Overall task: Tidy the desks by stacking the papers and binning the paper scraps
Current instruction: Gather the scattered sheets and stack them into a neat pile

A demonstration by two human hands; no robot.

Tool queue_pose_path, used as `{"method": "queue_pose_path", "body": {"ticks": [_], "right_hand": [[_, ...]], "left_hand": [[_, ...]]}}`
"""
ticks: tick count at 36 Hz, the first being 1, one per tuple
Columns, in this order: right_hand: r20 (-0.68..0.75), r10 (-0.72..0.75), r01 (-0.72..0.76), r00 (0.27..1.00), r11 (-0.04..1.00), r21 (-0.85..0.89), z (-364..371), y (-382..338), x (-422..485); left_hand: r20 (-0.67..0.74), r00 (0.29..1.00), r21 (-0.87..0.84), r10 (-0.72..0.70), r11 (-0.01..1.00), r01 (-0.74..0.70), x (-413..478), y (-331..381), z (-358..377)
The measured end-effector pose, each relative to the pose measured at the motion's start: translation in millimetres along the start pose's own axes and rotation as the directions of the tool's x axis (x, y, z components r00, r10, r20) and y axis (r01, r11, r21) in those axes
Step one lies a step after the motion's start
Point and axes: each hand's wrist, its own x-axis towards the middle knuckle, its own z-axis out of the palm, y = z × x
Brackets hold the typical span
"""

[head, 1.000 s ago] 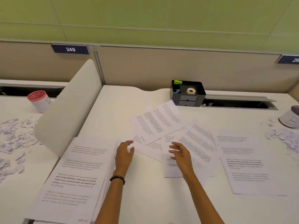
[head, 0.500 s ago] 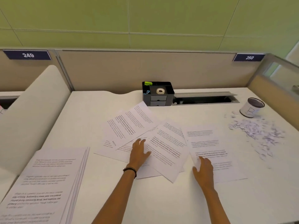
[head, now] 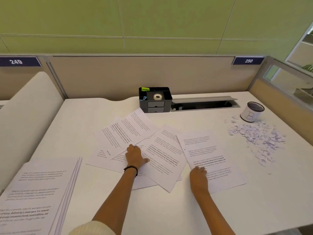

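There were two bare hands, left (head: 135, 156) and right (head: 198, 178), one stack of printed white papers (head: 39, 192), one black desk organiser (head: 155, 100), one white paper-wrapped cup (head: 252, 112), two blue number signs (head: 248, 60).

White papers (head: 162, 155), black organiser (head: 155, 100)

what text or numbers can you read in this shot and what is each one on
"249": blue plate on the partition, far left.
"250": blue plate on the partition, right.
"B": handwritten on the white cup near the paper scraps.
Printed text on the loose sheets and the paper stack: too blurred to read.
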Motion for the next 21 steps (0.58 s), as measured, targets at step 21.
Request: {"method": "queue_pose_path", "body": {"ticks": [21], "right_hand": [[-0.16, -0.239, 0.265, 0.958, 0.95, 0.168, -44.6, -17.8, -7.0]], "left_hand": [[0.321, 0.914, -0.486, 0.247, 0.871, -0.065, -38.8, -7.1, 5.1]]}}
